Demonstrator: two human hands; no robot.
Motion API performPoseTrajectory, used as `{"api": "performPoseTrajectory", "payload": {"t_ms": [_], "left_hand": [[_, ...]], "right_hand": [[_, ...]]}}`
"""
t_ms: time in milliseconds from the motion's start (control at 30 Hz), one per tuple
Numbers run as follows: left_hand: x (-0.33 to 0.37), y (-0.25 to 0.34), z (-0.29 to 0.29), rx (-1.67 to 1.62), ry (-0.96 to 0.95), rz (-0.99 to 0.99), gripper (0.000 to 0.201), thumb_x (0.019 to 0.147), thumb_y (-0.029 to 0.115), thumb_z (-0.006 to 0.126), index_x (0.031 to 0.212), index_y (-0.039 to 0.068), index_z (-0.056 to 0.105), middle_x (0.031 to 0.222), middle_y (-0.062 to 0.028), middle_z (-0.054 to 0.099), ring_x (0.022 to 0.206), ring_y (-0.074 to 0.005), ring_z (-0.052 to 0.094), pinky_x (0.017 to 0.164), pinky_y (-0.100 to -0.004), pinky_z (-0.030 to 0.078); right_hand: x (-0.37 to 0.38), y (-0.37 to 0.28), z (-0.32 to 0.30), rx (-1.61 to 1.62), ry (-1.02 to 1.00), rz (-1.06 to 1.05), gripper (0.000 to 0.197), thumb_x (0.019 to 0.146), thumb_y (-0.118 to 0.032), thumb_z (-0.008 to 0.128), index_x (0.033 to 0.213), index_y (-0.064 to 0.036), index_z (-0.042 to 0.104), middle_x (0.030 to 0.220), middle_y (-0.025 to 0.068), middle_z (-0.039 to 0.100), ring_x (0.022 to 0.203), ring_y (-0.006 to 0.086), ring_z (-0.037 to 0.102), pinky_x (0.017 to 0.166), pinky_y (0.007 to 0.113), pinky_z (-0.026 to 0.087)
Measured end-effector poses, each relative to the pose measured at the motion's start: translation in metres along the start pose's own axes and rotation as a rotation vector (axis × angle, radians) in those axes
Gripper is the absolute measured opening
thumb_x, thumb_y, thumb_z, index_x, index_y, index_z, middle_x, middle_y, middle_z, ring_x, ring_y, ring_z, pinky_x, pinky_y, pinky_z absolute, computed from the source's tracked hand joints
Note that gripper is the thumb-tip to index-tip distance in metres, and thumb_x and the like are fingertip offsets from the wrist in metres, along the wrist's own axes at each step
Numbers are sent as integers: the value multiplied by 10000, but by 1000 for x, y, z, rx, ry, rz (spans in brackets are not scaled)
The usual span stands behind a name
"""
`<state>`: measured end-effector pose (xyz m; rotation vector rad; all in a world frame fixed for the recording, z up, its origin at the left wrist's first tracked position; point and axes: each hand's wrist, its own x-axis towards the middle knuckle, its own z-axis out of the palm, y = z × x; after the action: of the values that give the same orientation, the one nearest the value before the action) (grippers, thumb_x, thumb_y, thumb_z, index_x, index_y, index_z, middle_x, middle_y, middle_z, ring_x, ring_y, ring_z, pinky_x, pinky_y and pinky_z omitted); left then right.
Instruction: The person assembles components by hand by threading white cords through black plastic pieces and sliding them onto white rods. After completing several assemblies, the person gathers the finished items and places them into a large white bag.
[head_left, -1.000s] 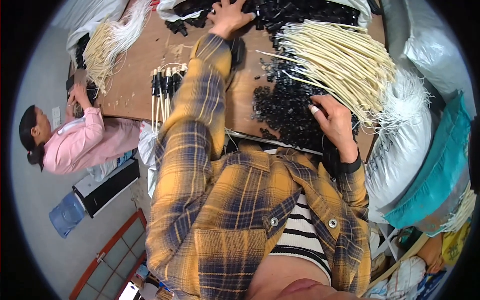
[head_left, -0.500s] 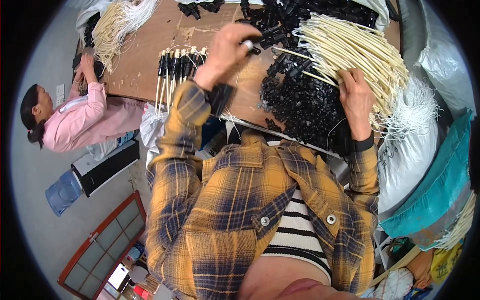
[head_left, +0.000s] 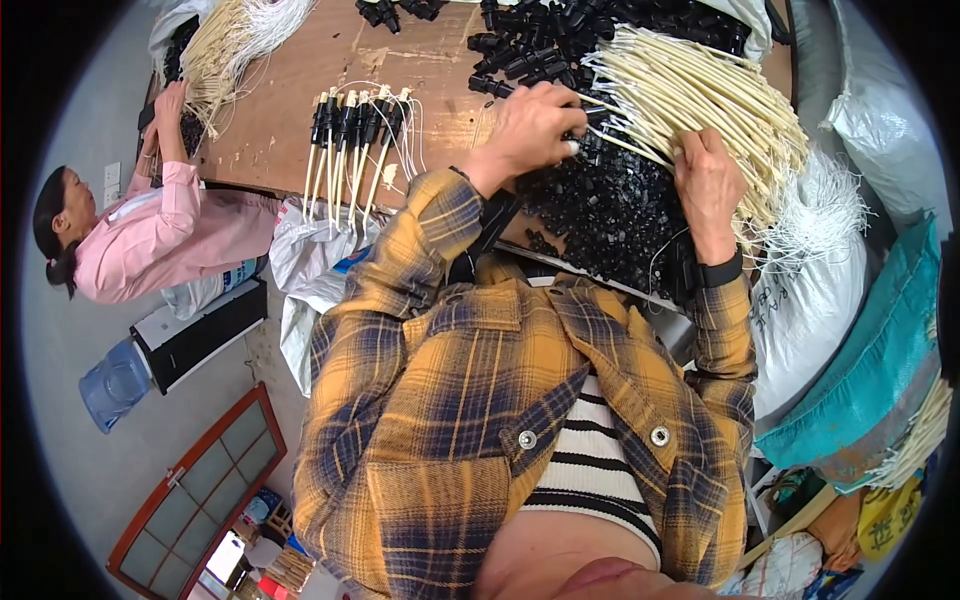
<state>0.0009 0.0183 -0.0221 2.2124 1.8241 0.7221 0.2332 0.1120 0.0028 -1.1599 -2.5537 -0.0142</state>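
Observation:
A thick bundle of cream-coloured sleeved cords (head_left: 710,85) lies at the right of the table, with loose white thread-like ends (head_left: 815,215). At its near edge, my right hand (head_left: 712,190) has its fingers closed on one cream sleeved cord that points left. My left hand (head_left: 535,125) is over the left side of a heap of small black plastic parts (head_left: 620,205), fingers curled near the tips of the cords. Whatever is between its fingers is hidden. Larger black plastic fittings (head_left: 530,60) are piled just beyond it.
Several cream cords with black fittings (head_left: 350,125) lie in a row across the table's near edge. At far left a person in pink (head_left: 150,235) works beside another cord bundle (head_left: 225,55). White sacks (head_left: 815,310) and a teal sack (head_left: 870,370) stand on the right.
My left hand has moved right and nearer, from the open tabletop to the small black parts and the cord tips. My right hand stays at the bundle's edge.

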Motion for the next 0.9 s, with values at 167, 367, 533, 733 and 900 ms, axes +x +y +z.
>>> {"api": "performPoseTrajectory", "payload": {"t_ms": [167, 367, 533, 733, 900], "left_hand": [[-2, -14, 2, -149, 135, -240, 165, 686, 72, 727, 794, 92, 603, 874, -1, 644, 817, -175, 615, 746, -326, 482], [-21, -6, -5, -920, 177, -520, 400, 763, -25, 574, 1149, 61, 637, 916, 0, 652, 762, -49, 581, 658, -207, 475], [-31, -5, -17, -986, 253, -558, 388, 778, -60, 524, 1139, 39, 626, 959, -1, 647, 793, -57, 587, 697, -208, 492], [-41, -18, -13, -1011, 340, -573, 376, 821, -102, 508, 1129, 81, 622, 990, 12, 642, 899, -71, 601, 782, -211, 503], [-43, -27, -21, -608, 321, -339, 294, 795, -40, 595, 1055, 86, 649, 935, -4, 658, 808, -111, 611, 771, -232, 487]], "right_hand": [[8, -3, -2, -65, -28, -32, 88, 740, -54, 635, 807, -92, 595, 776, 61, 552, 697, 278, 597, 609, 380, 453], [10, -14, -32, 128, 21, -265, 115, 786, -69, 637, 900, -81, 621, 799, 67, 618, 663, 260, 584, 626, 333, 402], [-16, -23, -33, 638, -2, 60, 184, 891, -140, 645, 1047, -49, 676, 723, 64, 634, 586, 96, 532, 574, 231, 398], [-35, -20, -44, 874, -118, 119, 168, 893, -93, 647, 1023, 11, 674, 683, 0, 572, 610, 44, 462, 549, 190, 363], [-29, -18, -58, 645, -156, -124, 149, 842, -83, 677, 973, -14, 692, 633, 17, 588, 594, 107, 495, 567, 237, 384]]}}
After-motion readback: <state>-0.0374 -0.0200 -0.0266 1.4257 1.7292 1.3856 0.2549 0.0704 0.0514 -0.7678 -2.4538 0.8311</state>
